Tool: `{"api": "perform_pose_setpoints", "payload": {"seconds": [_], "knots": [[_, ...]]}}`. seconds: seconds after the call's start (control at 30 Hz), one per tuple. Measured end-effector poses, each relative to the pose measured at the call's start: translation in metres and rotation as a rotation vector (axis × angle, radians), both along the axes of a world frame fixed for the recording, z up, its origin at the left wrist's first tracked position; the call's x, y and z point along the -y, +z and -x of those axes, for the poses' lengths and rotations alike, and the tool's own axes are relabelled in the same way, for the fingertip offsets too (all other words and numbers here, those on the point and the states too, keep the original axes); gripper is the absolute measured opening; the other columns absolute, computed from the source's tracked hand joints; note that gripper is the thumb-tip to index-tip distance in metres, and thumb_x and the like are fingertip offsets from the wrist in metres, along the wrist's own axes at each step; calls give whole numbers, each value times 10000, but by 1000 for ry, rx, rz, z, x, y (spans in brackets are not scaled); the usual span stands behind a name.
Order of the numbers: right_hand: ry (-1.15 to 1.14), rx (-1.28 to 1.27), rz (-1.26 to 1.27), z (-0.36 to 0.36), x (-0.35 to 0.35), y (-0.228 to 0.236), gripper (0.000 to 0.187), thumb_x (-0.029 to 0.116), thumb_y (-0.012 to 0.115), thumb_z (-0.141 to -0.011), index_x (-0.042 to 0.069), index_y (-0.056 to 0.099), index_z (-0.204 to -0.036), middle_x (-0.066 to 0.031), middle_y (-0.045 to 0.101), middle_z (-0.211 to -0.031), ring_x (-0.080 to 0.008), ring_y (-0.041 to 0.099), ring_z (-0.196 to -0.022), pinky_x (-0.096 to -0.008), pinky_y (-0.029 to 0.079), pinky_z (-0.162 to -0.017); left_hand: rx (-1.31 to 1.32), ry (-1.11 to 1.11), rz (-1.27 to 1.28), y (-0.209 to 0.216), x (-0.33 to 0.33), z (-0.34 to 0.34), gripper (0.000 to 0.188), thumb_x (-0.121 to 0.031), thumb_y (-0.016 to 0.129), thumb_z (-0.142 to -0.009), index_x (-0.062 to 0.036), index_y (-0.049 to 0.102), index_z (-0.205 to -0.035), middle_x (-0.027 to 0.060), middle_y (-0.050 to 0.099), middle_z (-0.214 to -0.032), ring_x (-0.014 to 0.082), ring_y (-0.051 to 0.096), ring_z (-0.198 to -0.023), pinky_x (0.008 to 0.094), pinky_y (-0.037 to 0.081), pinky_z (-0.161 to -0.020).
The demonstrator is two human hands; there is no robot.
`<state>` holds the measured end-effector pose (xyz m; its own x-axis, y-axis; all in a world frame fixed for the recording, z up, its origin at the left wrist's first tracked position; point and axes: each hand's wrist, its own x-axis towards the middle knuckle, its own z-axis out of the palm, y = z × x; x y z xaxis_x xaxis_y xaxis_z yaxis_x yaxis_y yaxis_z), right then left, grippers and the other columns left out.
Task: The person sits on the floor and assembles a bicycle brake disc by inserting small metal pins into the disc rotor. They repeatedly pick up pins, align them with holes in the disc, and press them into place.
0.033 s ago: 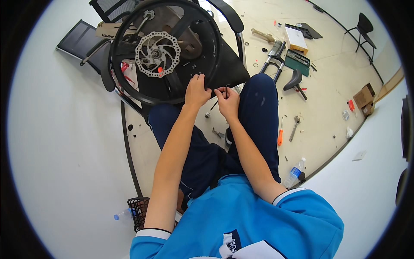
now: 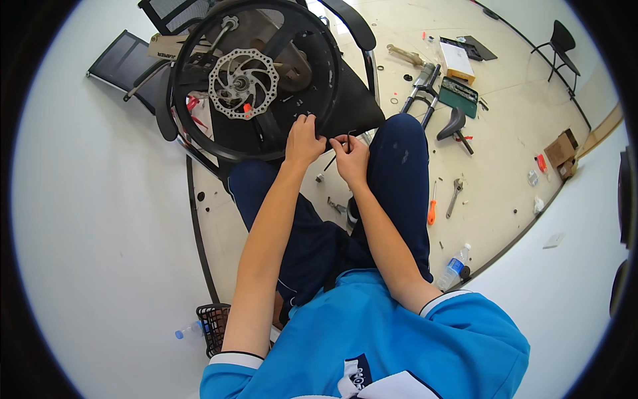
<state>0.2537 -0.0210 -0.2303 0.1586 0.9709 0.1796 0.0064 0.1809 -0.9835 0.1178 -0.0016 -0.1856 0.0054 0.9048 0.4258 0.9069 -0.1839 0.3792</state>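
A black spoked wheel (image 2: pixel 179 100) lies on the black seat of an office chair (image 2: pixel 354 100), with a silver brake disc (image 2: pixel 267 100) at its hub. My left hand (image 2: pixel 304 143) is at the seat's front edge beside the rim, fingers curled together; what they hold, if anything, is hidden. Close on its right, my right hand (image 2: pixel 353 159) pinches a thin black hex key (image 2: pixel 330 161), whose bent end shows above the fingers. The fingertips of both hands nearly meet. A few small screws (image 2: pixel 298 102) lie on the seat just beyond my left hand.
Right of my knees, the floor holds a suspension fork (image 2: pixel 430 100), green tool case (image 2: pixel 458 96), bicycle saddle (image 2: pixel 452 124), orange-handled screwdriver (image 2: pixel 432 211), adjustable wrench (image 2: pixel 454 198) and water bottle (image 2: pixel 454 267). A black basket (image 2: pixel 214 327) stands at lower left.
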Motion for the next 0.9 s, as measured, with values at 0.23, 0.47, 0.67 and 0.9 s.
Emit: {"api": "perform_pose_setpoints", "payload": {"seconds": [0.23,0.47,0.67,0.9], "knots": [[22,-24,13,3,2,-2,189,161,754,-845,-13,681,-839,-8,516,-531,-65,450,-514,-290,375,-516,51,61,225,15,-10,13,508,-219,822,-669,79,692,-1060,252,649,-1113,385,628,-1071,417,520,-934],[31,-56,34,6,2,-6,176,150,756,-842,-10,681,-838,10,515,-535,-55,444,-517,-277,368,-515,-158,-19,482,50,-11,20,612,-322,763,-685,104,677,-1115,282,673,-1135,379,652,-1092,389,529,-945],[53,-91,33,10,8,-1,171,136,763,-843,-14,681,-845,35,492,-553,-37,411,-528,-257,336,-513,-224,-37,750,76,-21,18,644,-282,682,-674,88,651,-1201,287,633,-1248,374,627,-1172,389,518,-974],[69,-100,36,10,7,-5,183,142,758,-845,-23,681,-860,17,503,-542,-45,425,-519,-266,343,-506,-180,54,782,73,-30,12,451,-302,696,-662,98,717,-871,271,714,-947,345,703,-880,387,537,-796]]}}
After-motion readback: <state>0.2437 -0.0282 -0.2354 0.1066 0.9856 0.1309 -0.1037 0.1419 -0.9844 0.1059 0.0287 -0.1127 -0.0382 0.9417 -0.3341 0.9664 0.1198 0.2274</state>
